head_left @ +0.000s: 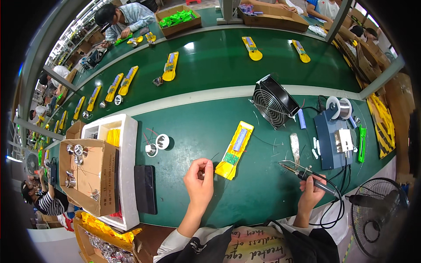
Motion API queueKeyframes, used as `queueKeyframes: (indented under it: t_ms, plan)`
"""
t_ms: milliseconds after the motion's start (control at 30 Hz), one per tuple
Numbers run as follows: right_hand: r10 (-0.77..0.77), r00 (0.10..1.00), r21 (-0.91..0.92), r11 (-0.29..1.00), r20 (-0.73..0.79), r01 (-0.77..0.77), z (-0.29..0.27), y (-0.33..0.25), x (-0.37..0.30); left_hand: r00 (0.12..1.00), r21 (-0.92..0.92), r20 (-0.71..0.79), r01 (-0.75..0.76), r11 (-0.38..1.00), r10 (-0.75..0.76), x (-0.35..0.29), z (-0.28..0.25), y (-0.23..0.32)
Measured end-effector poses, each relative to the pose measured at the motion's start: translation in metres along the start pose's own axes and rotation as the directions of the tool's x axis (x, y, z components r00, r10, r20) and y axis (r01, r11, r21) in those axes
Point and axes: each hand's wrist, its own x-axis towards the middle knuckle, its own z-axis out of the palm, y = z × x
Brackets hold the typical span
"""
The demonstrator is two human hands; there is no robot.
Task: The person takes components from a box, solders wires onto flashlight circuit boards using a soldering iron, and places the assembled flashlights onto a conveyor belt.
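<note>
My left hand (198, 182) is closed in a pinch, with a thin dark wire (215, 156) sticking out above the fingertips. Just to its right a yellow plastic housing (222, 170) lies tilted on the green bench. It carries a purple cylindrical battery (240, 139) and a small green circuit board (230, 158). My right hand (310, 193) is wrapped round the handle of a soldering iron (322, 186), whose tip points left, apart from the housing. A silver reflector cup (162, 141) and a lamp piece with red wires (151, 150) sit left of the housing.
A black fan (274, 103), a loose battery (301, 119) and a blue soldering station (326, 144) with a solder spool (344, 108) stand right. Left are a phone (145, 189), a cardboard box (90, 199) and a foam tray (131, 175). Beyond, yellow housings (170, 66) line a green conveyor; co-workers sit around.
</note>
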Motion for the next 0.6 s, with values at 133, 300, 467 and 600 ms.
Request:
queueKeyframes:
  t_ms: [133,300,467,600]
  plan:
    - [0.029,0.999,-0.031,0.999,0.018,-0.028,0.006,0.001,-0.002,0.999,0.039,-0.034,-0.022,0.999,0.024,-0.003,0.006,-0.008]
    - [-0.006,1.0,-0.079,0.997,0.029,0.008,0.005,0.007,-0.002,0.996,0.151,0.024,-0.094,0.984,0.092,-0.005,0.005,-0.009]
    - [0.006,0.999,-0.084,0.996,0.034,-0.003,0.009,0.002,-0.003,0.995,0.196,0.037,-0.1,0.976,0.094,-0.007,0.005,-0.009]
    - [-0.001,0.998,-0.036,0.999,0.062,0.004,0.015,-0.001,-0.005,0.979,0.197,0.023,-0.201,0.96,0.2,-0.005,0.007,-0.017]
